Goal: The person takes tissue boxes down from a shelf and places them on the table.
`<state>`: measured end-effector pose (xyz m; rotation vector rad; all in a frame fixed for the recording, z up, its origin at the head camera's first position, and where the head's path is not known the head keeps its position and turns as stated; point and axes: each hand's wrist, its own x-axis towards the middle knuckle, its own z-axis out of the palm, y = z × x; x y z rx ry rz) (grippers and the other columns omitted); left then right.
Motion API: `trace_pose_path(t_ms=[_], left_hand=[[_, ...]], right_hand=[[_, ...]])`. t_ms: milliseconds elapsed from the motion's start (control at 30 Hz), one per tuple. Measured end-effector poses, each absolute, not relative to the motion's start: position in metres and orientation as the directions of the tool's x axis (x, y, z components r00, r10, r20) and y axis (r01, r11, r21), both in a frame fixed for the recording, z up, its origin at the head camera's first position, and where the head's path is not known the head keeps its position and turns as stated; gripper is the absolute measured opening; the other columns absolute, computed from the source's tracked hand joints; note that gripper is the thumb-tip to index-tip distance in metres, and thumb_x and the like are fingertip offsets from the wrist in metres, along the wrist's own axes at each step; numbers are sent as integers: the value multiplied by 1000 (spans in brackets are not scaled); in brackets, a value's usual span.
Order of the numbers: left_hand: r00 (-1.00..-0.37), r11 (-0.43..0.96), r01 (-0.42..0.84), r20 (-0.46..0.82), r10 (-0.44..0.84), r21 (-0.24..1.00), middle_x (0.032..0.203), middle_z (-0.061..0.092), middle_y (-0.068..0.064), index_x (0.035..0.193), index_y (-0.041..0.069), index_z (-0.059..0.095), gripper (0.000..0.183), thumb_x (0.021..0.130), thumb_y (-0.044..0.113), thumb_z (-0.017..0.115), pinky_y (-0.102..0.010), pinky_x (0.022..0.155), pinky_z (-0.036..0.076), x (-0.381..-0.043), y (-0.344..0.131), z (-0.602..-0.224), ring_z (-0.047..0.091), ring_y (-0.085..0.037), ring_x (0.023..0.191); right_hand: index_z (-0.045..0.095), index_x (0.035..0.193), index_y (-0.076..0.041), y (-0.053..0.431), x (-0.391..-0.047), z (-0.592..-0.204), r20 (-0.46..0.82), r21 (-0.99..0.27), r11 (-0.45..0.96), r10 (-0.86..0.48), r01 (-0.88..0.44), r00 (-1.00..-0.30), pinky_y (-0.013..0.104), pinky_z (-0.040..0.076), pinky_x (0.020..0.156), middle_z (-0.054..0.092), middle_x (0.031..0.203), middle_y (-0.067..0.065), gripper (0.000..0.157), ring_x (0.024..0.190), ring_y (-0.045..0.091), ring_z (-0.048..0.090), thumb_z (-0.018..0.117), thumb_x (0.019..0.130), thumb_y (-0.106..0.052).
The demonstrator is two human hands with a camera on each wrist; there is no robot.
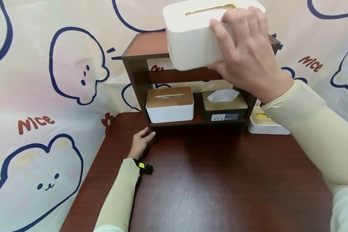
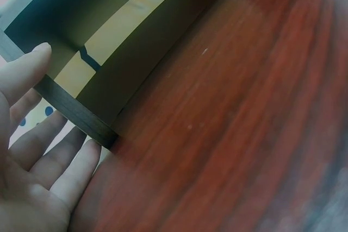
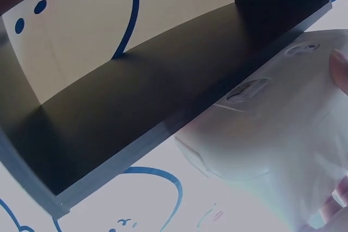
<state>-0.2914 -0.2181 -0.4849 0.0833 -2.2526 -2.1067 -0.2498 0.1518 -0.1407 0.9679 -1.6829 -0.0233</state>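
At the top of the head view, my right hand point(image 1: 247, 51) grips a white tissue box point(image 1: 191, 48) with a slot in its top. The box is held up at the top board of a dark brown wooden shelf point(image 1: 137, 80). In the right wrist view, the tissue box point(image 3: 244, 139) lies against or close to the shelf's front edge; I cannot tell whether they touch. My left hand point(image 1: 140, 141) holds the shelf's left side panel near its foot. The left wrist view shows the thumb and fingers on either side of this panel point(image 2: 76, 110).
On the shelf's lower board are a white tissue box with a brown lid point(image 1: 169, 109) and a dark one point(image 1: 224, 109) with a tissue sticking out. Another white box point(image 1: 266, 124) stands right of the shelf on the reddish-brown table point(image 1: 206, 180). A cartoon-print cloth point(image 1: 75, 125) hangs behind.
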Motion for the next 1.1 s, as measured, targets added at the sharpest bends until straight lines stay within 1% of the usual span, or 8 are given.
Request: trace_pose_path(t_ms=[267, 533, 633, 733, 800, 933, 1100], left_hand=[[-997, 61, -7, -2, -77, 998, 147, 43, -9, 144, 6, 47, 70, 86, 30, 77, -28, 90, 50, -292, -218, -485, 49, -21, 127], [-997, 60, -15, -11, -70, 998, 149, 41, -9, 145, 8, 46, 69, 87, 30, 76, -27, 91, 50, -291, -219, -487, 55, -21, 121], [-997, 62, -28, -23, -69, 998, 148, 42, -8, 145, 9, 47, 68, 87, 30, 76, -27, 91, 49, -291, -220, -487, 53, -20, 123], [-997, 56, -44, -41, -65, 997, 147, 44, -7, 144, 10, 48, 64, 88, 26, 75, -26, 90, 50, -291, -219, -487, 48, -18, 127], [-997, 53, -43, -40, -61, 998, 146, 44, -8, 143, 8, 49, 61, 89, 22, 74, -26, 90, 50, -291, -219, -487, 45, -18, 130], [-998, 50, -22, -20, -51, 998, 146, 44, -11, 143, 4, 48, 59, 91, 17, 72, -27, 89, 51, -293, -219, -488, 44, -20, 131], [-998, 31, 0, 2, -60, 1000, 146, 45, -9, 142, 6, 49, 60, 90, 20, 74, -25, 88, 51, -294, -219, -487, 45, -19, 130]], right_hand=[[44, 136, 1, 160, -245, -142, 811, 460, 672, -585, -580, -34, 59, 28, 104, 47, 119, 29, 80, 108, 48, 43, 87, 73, -19], [47, 131, 3, 161, -237, -146, 848, 415, 654, -531, -633, 7, 59, 28, 101, 47, 115, 29, 77, 107, 48, 44, 89, 68, -11], [48, 129, 3, 163, -234, -147, 854, 404, 649, -520, -645, 13, 59, 29, 99, 48, 114, 30, 77, 107, 48, 45, 89, 66, -10], [48, 130, 3, 167, -231, -148, 850, 406, 651, -526, -641, 5, 60, 30, 99, 48, 114, 30, 77, 107, 48, 45, 89, 66, -10], [48, 131, 3, 170, -229, -148, 845, 410, 654, -535, -635, -5, 60, 30, 100, 48, 115, 30, 77, 108, 48, 45, 89, 67, -10], [47, 132, 3, 174, -226, -148, 839, 413, 658, -543, -630, -17, 60, 29, 102, 47, 116, 30, 80, 110, 47, 44, 89, 66, -10], [48, 131, 2, 177, -220, -147, 845, 410, 655, -535, -634, -6, 60, 28, 102, 47, 116, 30, 81, 110, 47, 44, 91, 63, -10]])
